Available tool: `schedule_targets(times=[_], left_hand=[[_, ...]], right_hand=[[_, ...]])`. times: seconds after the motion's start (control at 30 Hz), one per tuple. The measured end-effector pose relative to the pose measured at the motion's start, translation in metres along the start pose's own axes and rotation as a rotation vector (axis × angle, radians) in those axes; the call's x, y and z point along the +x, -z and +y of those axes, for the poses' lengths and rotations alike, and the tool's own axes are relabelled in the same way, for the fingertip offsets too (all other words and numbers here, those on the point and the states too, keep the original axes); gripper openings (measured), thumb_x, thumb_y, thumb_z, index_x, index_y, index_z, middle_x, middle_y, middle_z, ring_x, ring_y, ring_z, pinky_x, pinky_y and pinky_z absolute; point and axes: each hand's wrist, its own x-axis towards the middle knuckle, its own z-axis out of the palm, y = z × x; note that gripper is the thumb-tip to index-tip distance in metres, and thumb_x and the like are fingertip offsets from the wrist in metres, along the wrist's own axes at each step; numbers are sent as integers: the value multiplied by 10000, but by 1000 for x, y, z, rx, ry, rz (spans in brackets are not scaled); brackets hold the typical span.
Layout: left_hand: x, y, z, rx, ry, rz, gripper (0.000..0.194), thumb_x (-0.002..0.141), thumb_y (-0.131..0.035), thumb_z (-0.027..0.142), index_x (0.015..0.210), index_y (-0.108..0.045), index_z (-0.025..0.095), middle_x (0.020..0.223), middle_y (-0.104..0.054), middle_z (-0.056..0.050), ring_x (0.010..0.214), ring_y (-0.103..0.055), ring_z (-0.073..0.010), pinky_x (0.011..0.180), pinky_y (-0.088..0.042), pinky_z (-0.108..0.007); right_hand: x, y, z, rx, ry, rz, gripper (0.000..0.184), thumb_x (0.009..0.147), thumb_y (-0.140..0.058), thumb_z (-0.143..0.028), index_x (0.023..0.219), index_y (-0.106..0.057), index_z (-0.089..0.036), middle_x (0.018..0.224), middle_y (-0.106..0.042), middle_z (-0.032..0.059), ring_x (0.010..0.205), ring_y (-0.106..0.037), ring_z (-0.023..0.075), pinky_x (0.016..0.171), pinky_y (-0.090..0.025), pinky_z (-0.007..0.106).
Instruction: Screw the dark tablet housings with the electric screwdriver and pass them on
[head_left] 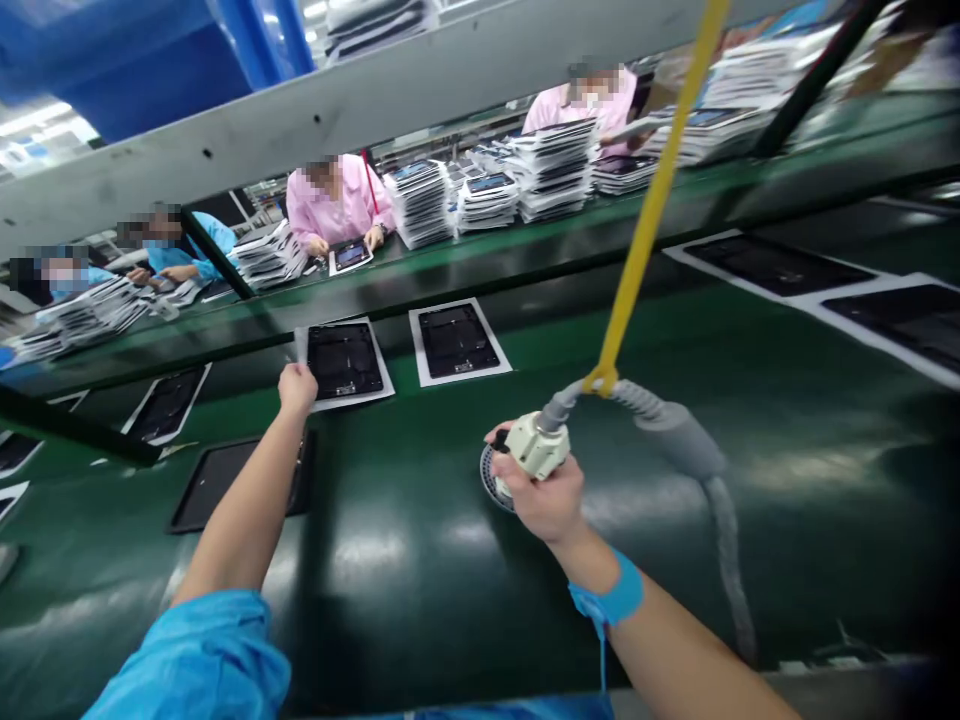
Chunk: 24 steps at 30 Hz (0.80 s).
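My left hand (298, 388) pinches the raised corner of a white sheet (301, 345) lying under a black tablet back panel (345, 360). My right hand (544, 490) grips a cream-coloured hand-held power tool (536, 445), its round ribbed disc (491, 478) showing at the left and partly hidden by my fingers. A grey hose (667, 415) runs from the tool, and a yellow strap (652, 200) suspends it from above. A blue band (611, 590) circles my right wrist. Another black panel (456, 340) lies on its white sheet to the right of my left hand.
A green conveyor belt (420, 600) carries more black panels on white sheets and a black tray (232, 480). A grey beam (225, 130) crosses above. Beyond it, co-workers in pink (337, 205) and blue (184, 245) smocks sit beside tall stacks of tablets (420, 203).
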Motion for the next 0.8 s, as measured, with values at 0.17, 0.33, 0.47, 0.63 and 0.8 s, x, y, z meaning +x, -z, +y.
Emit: schedule_targets(times=[0.17, 0.33, 0.47, 0.63, 0.8], left_hand=[[15, -14, 22, 96, -37, 14, 442, 967, -471, 185, 1350, -585, -4, 1349, -615, -329, 1273, -599, -426, 1050, -487, -559], [-29, -56, 82, 230, -734, -378, 348, 993, -515, 261, 1270, -686, 138, 1326, -670, -161, 1256, -622, -292, 1128, -469, -405], [-69, -86, 136, 322, -1103, -521, 323, 1026, -468, 208, 1268, -679, 175, 1313, -668, -113, 1193, -649, -230, 1048, -513, -317], [-79, -102, 168, 512, -1209, -524, 226, 1013, -489, 152, 1128, -673, 88, 1105, -679, -145, 1045, -676, -241, 939, -539, -326], [-77, -99, 177, 544, -1215, -523, 177, 940, -569, 95, 1106, -624, 67, 1052, -672, -133, 998, -673, -232, 930, -532, -324]], right_hand=[[2, -1, -6, -23, -25, -44, 154, 882, -706, -307, 1017, -707, -232, 837, -765, 33, 720, -741, 200, 717, -628, 325], [-3, -5, -15, -9, -79, -23, 146, 876, -704, -349, 968, -721, -237, 867, -781, 56, 794, -758, 235, 734, -636, 355], [-5, -6, -17, -26, -121, -6, 149, 876, -706, -379, 923, -722, -238, 804, -765, 53, 756, -743, 239, 702, -631, 359], [3, -5, -18, -68, -8, 1, 125, 879, -695, -364, 886, -724, -243, 816, -766, 52, 794, -745, 240, 775, -635, 362], [7, -4, -17, -91, 31, 14, 125, 883, -682, -356, 873, -726, -240, 825, -773, 49, 774, -743, 231, 776, -633, 356]])
